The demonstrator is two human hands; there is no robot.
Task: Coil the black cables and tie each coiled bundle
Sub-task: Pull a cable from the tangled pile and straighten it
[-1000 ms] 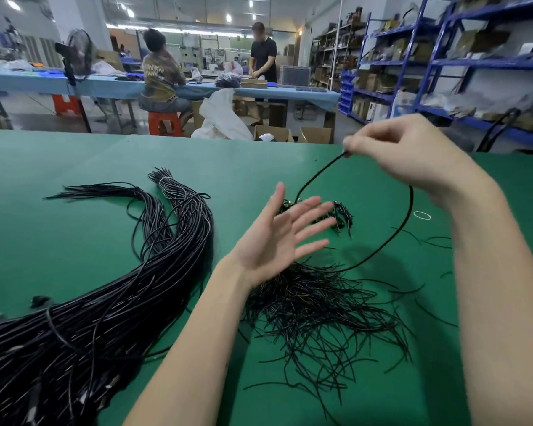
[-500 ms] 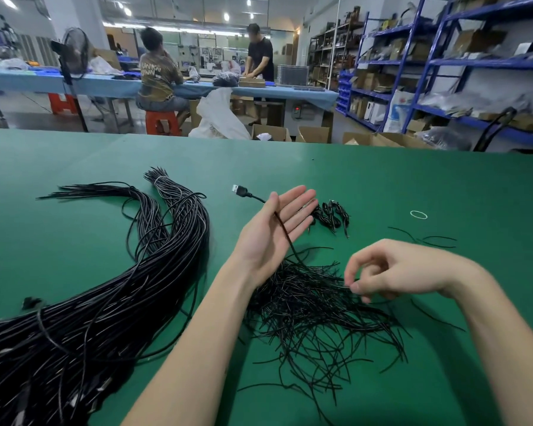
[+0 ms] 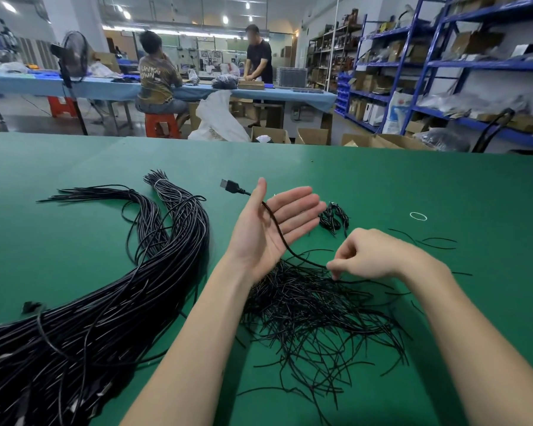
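Head camera looks forward and down (close) over the green table (image 3: 382,186).

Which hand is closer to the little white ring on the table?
The right hand: it sits just below and to the left of the white ring. The left hand is farther left, open with a cable across its palm.

You're working under bright, even light from ceiling lamps (image 3: 225,19) that flare white. Your arms cast only soft shadows on the green counter (image 3: 382,186). Wide-angle distortion bends the blue shelving (image 3: 443,66) at the right edge; the far background looks slightly soft.
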